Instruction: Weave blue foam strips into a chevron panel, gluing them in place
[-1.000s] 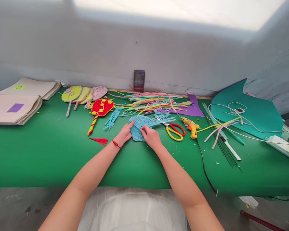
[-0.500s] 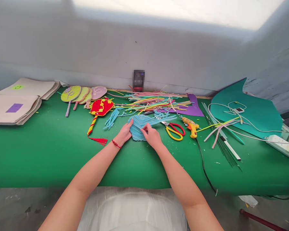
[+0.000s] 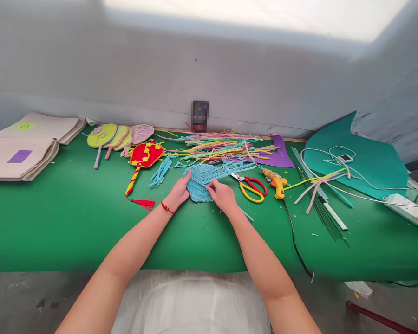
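Note:
A panel of light-blue pipe cleaners (image 3: 199, 178) lies in front of me, its strips set side by side in a V pattern. Long loose ends (image 3: 231, 170) stick out from it toward the right. My left hand (image 3: 181, 190) grips the panel's left edge, thumb on top. On the panel's right part, the fingertips of my right hand (image 3: 221, 192) are pinched together on a blue pipe cleaner (image 3: 247, 215), whose end pokes out past my right wrist. Scissors (image 3: 252, 189) with one red and one yellow handle lie right of this hand.
A yellow glue gun (image 3: 276, 182) with a black cord lies farther right. Loose coloured pipe cleaners (image 3: 216, 146) are heaped behind the panel. Left are a red fan (image 3: 146, 154), paler fans (image 3: 102, 135) and thick books (image 3: 21, 157). White cables (image 3: 369, 184) cross the right side.
A blue pipe cleaner end now shows beyond my right wrist, where there was bare table. My right hand has shifted slightly right; my left keeps its hold.

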`<state>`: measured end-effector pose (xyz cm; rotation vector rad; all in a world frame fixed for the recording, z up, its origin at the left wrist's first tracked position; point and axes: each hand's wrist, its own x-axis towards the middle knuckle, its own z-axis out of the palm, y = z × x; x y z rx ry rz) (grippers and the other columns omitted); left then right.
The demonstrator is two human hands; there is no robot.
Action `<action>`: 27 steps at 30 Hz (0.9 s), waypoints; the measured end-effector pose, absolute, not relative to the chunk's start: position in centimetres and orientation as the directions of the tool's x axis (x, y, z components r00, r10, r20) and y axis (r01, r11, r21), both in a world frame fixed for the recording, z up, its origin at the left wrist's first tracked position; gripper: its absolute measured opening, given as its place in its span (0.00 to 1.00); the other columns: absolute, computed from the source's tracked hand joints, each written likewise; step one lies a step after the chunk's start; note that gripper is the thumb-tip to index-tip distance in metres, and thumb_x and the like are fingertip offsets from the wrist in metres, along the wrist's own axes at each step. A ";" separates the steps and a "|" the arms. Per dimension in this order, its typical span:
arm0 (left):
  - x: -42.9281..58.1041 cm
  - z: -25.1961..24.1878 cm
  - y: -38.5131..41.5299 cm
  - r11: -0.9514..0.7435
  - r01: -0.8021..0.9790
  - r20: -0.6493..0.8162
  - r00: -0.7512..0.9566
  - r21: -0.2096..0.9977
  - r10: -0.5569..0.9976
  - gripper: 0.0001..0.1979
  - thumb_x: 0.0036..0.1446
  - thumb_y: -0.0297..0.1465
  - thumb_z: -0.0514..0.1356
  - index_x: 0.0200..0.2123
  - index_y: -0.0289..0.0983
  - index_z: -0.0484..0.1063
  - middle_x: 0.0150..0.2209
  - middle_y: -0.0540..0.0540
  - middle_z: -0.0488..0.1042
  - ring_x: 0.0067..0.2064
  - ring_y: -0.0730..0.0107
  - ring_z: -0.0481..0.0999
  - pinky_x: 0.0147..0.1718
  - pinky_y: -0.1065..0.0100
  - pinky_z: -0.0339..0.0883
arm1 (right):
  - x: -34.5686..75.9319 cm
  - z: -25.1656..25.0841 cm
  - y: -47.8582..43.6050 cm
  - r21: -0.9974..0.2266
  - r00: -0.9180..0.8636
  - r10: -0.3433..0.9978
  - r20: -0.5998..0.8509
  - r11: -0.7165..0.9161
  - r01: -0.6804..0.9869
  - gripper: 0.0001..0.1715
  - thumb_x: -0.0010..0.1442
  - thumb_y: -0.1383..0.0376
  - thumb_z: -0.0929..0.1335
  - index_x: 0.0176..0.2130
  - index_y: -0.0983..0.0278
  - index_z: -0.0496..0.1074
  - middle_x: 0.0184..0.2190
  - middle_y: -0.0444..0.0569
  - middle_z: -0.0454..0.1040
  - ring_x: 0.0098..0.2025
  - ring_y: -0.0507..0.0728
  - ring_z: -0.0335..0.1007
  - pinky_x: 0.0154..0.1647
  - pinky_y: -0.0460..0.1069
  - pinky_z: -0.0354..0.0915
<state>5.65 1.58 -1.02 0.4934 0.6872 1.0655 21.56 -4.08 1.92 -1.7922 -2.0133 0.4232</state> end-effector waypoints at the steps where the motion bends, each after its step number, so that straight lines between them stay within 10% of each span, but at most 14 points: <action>1: 5.6 -1.0 1.6 0.410 -0.620 -0.267 0.314 0.669 0.911 0.15 0.60 0.35 0.58 0.45 0.32 0.73 0.44 0.38 0.78 0.49 0.60 0.76 0.53 0.57 0.66 | 21.6 1.9 -4.1 -0.483 -0.090 0.991 0.102 0.129 0.866 0.06 0.63 0.61 0.62 0.35 0.59 0.65 0.32 0.44 0.76 0.33 0.54 0.70 0.26 0.45 0.50; 19: 5.6 -0.8 0.4 0.300 -0.288 -0.266 0.153 0.910 0.952 0.09 0.48 0.33 0.66 0.32 0.33 0.76 0.32 0.41 0.79 0.37 0.57 0.77 0.45 0.55 0.68 | 23.0 2.1 -4.2 -0.589 -0.206 0.977 -0.063 0.130 0.798 0.06 0.58 0.63 0.66 0.29 0.61 0.66 0.26 0.42 0.73 0.28 0.51 0.66 0.27 0.44 0.55; 27: 4.1 1.2 0.1 -0.118 0.301 0.142 -0.057 0.946 0.988 0.20 0.50 0.30 0.63 0.49 0.39 0.69 0.54 0.39 0.68 0.59 0.52 0.62 0.59 0.55 0.51 | 22.9 1.7 -4.1 -0.617 -0.187 0.978 -0.089 0.093 0.782 0.07 0.57 0.63 0.66 0.28 0.61 0.65 0.26 0.42 0.72 0.28 0.51 0.66 0.28 0.44 0.56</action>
